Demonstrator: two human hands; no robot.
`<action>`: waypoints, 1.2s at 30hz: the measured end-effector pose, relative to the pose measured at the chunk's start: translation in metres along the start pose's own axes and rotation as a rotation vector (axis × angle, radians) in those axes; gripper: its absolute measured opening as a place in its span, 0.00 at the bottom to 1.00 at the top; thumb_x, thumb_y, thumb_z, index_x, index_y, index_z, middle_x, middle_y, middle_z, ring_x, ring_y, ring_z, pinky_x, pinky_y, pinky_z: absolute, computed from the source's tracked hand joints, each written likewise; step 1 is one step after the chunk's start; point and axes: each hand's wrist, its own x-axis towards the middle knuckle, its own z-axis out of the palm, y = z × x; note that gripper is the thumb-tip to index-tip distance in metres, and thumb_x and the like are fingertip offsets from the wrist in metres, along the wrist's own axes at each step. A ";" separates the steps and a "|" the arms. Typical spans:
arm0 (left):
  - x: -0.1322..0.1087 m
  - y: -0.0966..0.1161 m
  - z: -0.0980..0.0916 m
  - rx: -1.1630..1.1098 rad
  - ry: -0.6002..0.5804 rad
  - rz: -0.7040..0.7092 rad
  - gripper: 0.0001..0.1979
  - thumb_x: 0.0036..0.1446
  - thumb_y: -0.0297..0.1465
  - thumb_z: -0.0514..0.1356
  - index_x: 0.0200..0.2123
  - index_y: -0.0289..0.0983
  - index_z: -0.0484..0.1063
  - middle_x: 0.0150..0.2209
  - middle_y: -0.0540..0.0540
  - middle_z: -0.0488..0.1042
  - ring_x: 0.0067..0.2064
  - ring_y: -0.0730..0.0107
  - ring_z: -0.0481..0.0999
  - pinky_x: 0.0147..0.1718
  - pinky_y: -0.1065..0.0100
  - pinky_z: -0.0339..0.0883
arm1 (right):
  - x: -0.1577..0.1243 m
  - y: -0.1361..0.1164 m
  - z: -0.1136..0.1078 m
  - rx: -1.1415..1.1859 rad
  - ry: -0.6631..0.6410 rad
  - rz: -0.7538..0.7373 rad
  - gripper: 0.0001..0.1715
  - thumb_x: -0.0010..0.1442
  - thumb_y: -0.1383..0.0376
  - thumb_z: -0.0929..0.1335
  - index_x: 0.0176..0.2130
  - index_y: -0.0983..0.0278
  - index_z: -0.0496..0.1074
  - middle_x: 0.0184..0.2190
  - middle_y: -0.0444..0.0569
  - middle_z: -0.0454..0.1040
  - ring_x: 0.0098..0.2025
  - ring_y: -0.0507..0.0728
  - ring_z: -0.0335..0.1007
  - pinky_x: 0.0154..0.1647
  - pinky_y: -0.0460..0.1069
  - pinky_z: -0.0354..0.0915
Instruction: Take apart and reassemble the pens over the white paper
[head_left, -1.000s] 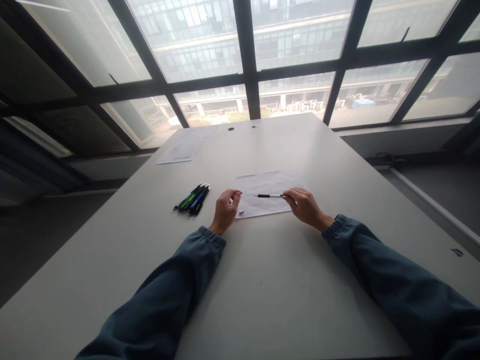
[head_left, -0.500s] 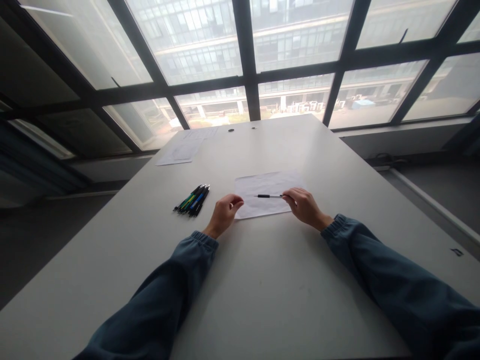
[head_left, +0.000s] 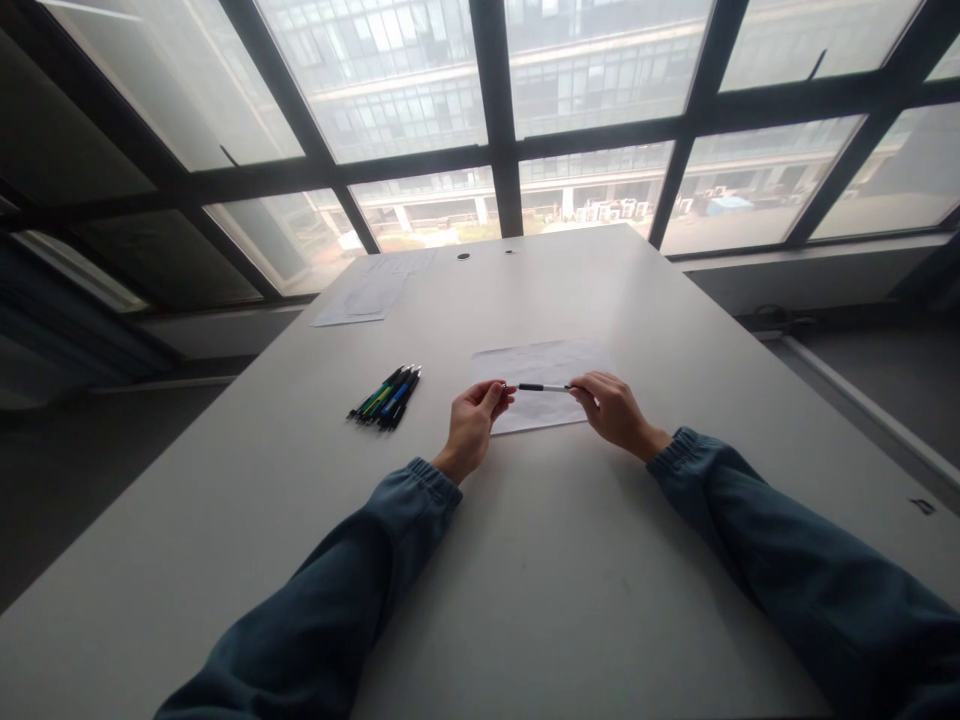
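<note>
A pen (head_left: 534, 387) with a dark grip and a white barrel lies level between my two hands, above a sheet of white paper (head_left: 555, 412). My right hand (head_left: 616, 412) pinches its right end. At the left, pointed end, the thumb and fingers of my left hand (head_left: 469, 428) are closed around the tip, which they mostly hide. A small dark bit shows at those fingertips, too small to make out. Left of my left hand, a bundle of several pens (head_left: 386, 398), black, green and blue, rests on the white table (head_left: 510, 560).
More printed sheets (head_left: 360, 300) lie at the table's far left. Two small round dark spots, one a hole-like disc (head_left: 463, 257), sit near the far edge. A small dark mark (head_left: 922, 507) is at the right side. Large framed windows (head_left: 585, 80) stand beyond the table.
My left hand has moved right and slightly up, from beside the paper to the pen's pointed end, and closed there. My right hand still holds the other end.
</note>
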 end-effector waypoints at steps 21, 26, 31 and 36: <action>-0.009 0.003 -0.003 0.387 -0.046 0.196 0.20 0.53 0.45 0.67 0.36 0.32 0.79 0.31 0.41 0.80 0.30 0.70 0.75 0.33 0.67 0.69 | 0.003 -0.002 0.000 -0.009 -0.069 -0.066 0.14 0.70 0.60 0.62 0.40 0.61 0.74 0.31 0.51 0.75 0.35 0.59 0.69 0.39 0.53 0.63; -0.008 0.003 -0.003 0.392 -0.028 0.210 0.19 0.52 0.44 0.68 0.36 0.32 0.80 0.31 0.42 0.80 0.30 0.70 0.75 0.33 0.67 0.70 | 0.003 -0.002 0.000 -0.014 -0.071 -0.073 0.12 0.70 0.61 0.62 0.40 0.61 0.73 0.31 0.51 0.75 0.35 0.58 0.69 0.40 0.53 0.62; -0.008 0.003 -0.002 0.373 -0.016 0.195 0.20 0.49 0.42 0.70 0.38 0.31 0.80 0.32 0.41 0.81 0.30 0.69 0.77 0.35 0.65 0.72 | 0.002 0.000 0.001 -0.012 -0.079 -0.069 0.11 0.70 0.62 0.63 0.40 0.62 0.73 0.32 0.51 0.76 0.35 0.58 0.69 0.40 0.53 0.62; -0.007 0.001 -0.003 0.369 -0.026 0.193 0.20 0.47 0.41 0.72 0.39 0.32 0.81 0.33 0.41 0.81 0.32 0.66 0.79 0.37 0.62 0.74 | 0.002 0.001 0.001 -0.016 -0.092 -0.076 0.11 0.70 0.62 0.62 0.40 0.62 0.73 0.33 0.51 0.76 0.36 0.58 0.69 0.41 0.53 0.63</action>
